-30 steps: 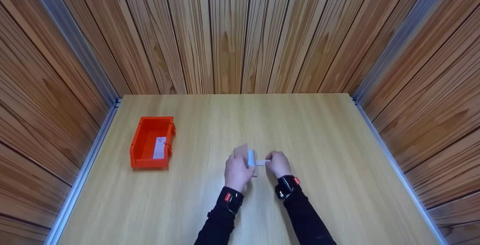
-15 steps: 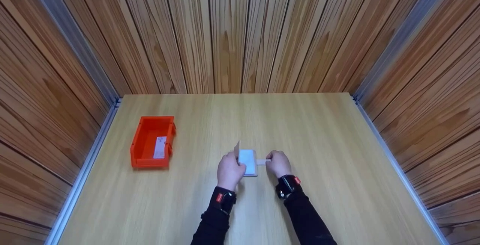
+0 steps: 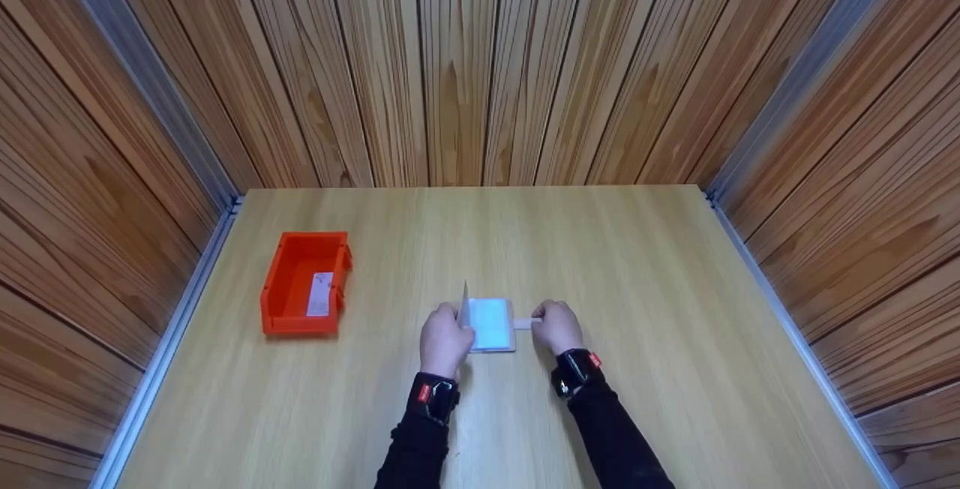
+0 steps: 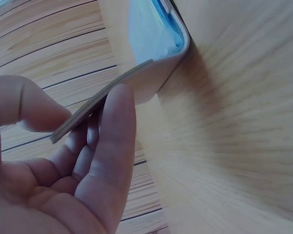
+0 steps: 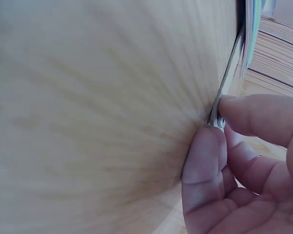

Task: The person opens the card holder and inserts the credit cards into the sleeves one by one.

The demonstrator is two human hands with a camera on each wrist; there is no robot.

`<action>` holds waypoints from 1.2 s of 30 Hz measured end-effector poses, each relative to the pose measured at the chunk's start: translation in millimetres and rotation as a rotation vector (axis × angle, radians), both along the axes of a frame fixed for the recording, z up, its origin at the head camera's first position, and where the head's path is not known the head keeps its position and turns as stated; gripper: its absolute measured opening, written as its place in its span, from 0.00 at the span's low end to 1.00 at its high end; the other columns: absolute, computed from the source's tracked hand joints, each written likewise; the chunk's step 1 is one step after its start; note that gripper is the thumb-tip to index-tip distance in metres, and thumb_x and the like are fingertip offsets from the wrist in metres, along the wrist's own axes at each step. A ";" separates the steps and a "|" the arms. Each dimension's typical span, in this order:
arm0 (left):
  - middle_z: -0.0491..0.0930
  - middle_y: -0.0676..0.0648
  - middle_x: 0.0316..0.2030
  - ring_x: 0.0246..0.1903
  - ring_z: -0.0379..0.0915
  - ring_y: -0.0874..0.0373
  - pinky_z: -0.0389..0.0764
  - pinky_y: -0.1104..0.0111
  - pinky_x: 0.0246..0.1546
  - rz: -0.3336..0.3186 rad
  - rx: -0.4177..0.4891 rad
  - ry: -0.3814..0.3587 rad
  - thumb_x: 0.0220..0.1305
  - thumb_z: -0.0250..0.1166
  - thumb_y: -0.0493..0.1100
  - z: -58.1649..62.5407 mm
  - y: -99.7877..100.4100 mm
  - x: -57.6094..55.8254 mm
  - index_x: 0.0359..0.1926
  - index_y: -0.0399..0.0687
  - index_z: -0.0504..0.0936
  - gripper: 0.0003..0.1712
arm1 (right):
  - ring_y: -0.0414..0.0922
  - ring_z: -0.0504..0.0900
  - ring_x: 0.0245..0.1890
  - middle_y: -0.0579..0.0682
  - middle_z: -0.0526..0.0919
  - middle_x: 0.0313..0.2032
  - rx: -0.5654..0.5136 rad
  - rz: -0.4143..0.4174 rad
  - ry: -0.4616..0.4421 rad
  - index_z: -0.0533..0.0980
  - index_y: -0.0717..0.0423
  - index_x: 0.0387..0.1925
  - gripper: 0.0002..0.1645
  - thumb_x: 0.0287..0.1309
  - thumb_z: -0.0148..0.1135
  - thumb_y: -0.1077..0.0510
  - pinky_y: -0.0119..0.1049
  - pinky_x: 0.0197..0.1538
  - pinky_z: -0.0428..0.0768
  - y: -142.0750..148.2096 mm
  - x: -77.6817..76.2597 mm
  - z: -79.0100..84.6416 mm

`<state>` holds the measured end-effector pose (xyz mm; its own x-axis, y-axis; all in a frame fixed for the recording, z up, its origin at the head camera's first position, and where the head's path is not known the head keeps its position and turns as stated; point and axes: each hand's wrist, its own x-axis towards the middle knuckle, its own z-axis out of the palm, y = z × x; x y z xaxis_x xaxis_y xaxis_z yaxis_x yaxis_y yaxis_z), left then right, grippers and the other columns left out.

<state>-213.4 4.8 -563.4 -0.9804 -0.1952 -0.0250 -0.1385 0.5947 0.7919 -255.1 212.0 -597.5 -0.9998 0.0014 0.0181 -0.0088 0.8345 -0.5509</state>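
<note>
The left hand has its grip pinching a raised cover at nine o'clock; the right hand pinches a strap at three. Their booklet lies between, on the desk; uneven pulling could skid it. Farther, toward ten: an orange bin.

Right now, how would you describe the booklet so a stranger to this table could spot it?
Find the pale wooden table and look around its middle. The booklet lies there between the left hand, holding its cover raised, and the right hand, pinching the strap at its side. Being light blue inside sets it apart from the orange bin farther left.
</note>
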 end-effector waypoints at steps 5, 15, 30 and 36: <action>0.78 0.45 0.30 0.31 0.75 0.50 0.76 0.57 0.34 0.006 0.027 -0.004 0.51 0.67 0.30 -3.0 -7.6 0.2 0.33 0.39 0.76 0.09 | 0.52 0.77 0.37 0.54 0.77 0.32 -0.005 -0.007 -0.018 0.79 0.62 0.31 0.04 0.51 0.63 0.69 0.48 0.44 0.76 -0.3 0.4 0.8; 0.77 0.45 0.31 0.31 0.72 0.52 0.74 0.60 0.32 0.038 0.126 -0.052 0.53 0.67 0.32 -9.9 -19.3 0.4 0.34 0.39 0.76 0.09 | 0.52 0.77 0.37 0.55 0.77 0.33 -0.015 -0.018 -0.039 0.80 0.62 0.32 0.04 0.51 0.64 0.68 0.48 0.45 0.75 -1.9 -0.5 1.9; 0.77 0.43 0.33 0.34 0.73 0.48 0.76 0.57 0.37 0.062 0.081 -0.132 0.55 0.64 0.28 -19.3 -30.2 0.3 0.38 0.35 0.76 0.09 | 0.53 0.77 0.37 0.55 0.77 0.33 -0.015 -0.003 -0.019 0.79 0.63 0.31 0.04 0.51 0.63 0.69 0.48 0.45 0.76 0.4 0.2 -0.1; 0.72 0.46 0.26 0.29 0.70 0.51 0.71 0.61 0.29 0.063 0.035 -0.147 0.54 0.62 0.28 -22.6 -34.3 -1.1 0.30 0.40 0.74 0.06 | 0.53 0.77 0.36 0.55 0.77 0.32 -0.023 0.005 0.004 0.79 0.63 0.30 0.03 0.50 0.64 0.69 0.49 0.45 0.76 1.4 0.2 -0.4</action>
